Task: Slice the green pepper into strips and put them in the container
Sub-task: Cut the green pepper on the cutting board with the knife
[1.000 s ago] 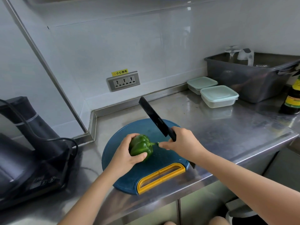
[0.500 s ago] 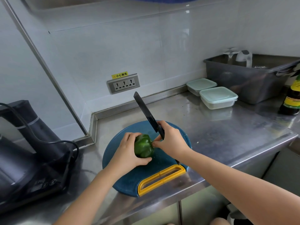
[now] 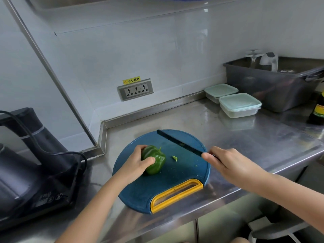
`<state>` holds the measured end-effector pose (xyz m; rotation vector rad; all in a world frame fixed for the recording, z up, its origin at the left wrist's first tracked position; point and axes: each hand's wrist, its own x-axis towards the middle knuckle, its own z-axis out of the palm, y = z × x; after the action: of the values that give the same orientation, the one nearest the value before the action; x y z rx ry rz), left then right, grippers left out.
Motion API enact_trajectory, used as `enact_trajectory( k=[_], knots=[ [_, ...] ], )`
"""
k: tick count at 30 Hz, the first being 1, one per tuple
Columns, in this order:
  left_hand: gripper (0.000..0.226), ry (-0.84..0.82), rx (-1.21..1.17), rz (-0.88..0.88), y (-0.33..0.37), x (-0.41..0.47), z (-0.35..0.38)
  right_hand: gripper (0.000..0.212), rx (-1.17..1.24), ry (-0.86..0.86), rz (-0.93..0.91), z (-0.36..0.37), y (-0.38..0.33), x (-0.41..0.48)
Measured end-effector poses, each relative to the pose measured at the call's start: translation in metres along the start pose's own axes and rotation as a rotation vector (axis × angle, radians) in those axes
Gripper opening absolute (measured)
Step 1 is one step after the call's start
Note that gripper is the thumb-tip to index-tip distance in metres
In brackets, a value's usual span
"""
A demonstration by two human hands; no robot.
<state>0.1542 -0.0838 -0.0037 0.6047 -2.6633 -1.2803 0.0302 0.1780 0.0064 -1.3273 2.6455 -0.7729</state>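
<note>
A whole green pepper [image 3: 155, 161] lies on its side on the round blue cutting board [image 3: 185, 172] with a yellow handle. My left hand [image 3: 138, 162] grips the pepper from its left side. My right hand [image 3: 226, 162] holds the handle of a black knife [image 3: 178, 142], whose blade lies low across the board's far right part, away from the pepper. A small cut-off green stem piece [image 3: 174, 158] lies on the board between pepper and knife. Two lidded pale-green containers [image 3: 240, 104] stand at the back right of the steel counter.
A black appliance with a cable [image 3: 29, 163] fills the left counter. A grey plastic tub [image 3: 273, 85] with kitchenware sits at the far right, a dark sauce bottle [image 3: 318, 111] beside it. A wall socket [image 3: 135, 89] is behind the board. The counter's front edge runs just below the board.
The knife came down at the pepper's stem end, then swung right and now lies low over the board. The stem piece is off the pepper. My left hand kept holding the pepper.
</note>
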Motion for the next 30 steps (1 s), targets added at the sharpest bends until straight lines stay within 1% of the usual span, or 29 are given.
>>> enact_trajectory(
  k=[1,3,5,6,8,10,13,17,19,21,26,28,30],
  knots=[
    [0.041,-0.001,0.004,-0.002,0.002,0.002,0.001,0.066,-0.04,0.001,-0.002,0.0,0.006,-0.005],
    [0.052,0.003,0.036,-0.003,0.004,0.005,0.003,0.065,-0.039,0.008,-0.014,0.002,0.013,-0.012],
    [0.064,0.031,0.044,-0.019,0.005,0.006,0.005,0.058,-0.001,0.004,-0.036,0.006,0.014,-0.015],
    [0.066,0.048,0.037,-0.026,0.005,0.007,0.006,0.053,0.004,-0.005,-0.043,0.007,0.013,-0.016],
    [0.064,0.075,0.02,-0.032,0.002,0.007,0.006,0.05,-0.015,-0.034,-0.061,0.01,0.011,-0.016],
    [0.06,0.096,-0.014,-0.034,-0.001,0.006,0.005,0.054,-0.034,-0.059,-0.079,0.013,0.006,-0.014],
    [0.055,0.112,-0.082,-0.031,-0.005,0.003,0.003,0.053,-0.051,-0.063,-0.088,0.02,0.0,-0.013],
    [0.055,0.073,-0.053,0.006,-0.01,-0.001,0.0,0.071,-0.084,-0.007,-0.09,0.029,0.001,-0.012],
    [0.056,0.052,-0.029,0.023,-0.011,-0.001,0.0,0.08,-0.098,-0.026,-0.053,0.03,0.002,-0.012],
    [0.058,0.05,-0.035,0.022,-0.011,-0.001,0.0,0.083,-0.112,-0.061,-0.017,0.03,0.003,-0.011],
    [0.071,0.065,-0.074,0.006,-0.011,-0.001,0.004,0.082,-0.115,-0.077,-0.011,0.033,0.007,-0.011],
    [0.068,0.089,-0.089,0.003,-0.013,-0.001,0.007,0.084,-0.104,-0.075,-0.007,0.034,0.007,-0.011],
    [0.059,0.123,-0.1,0.007,-0.014,-0.001,0.01,0.092,-0.106,-0.044,0.001,0.035,0.005,-0.011]
  ],
)
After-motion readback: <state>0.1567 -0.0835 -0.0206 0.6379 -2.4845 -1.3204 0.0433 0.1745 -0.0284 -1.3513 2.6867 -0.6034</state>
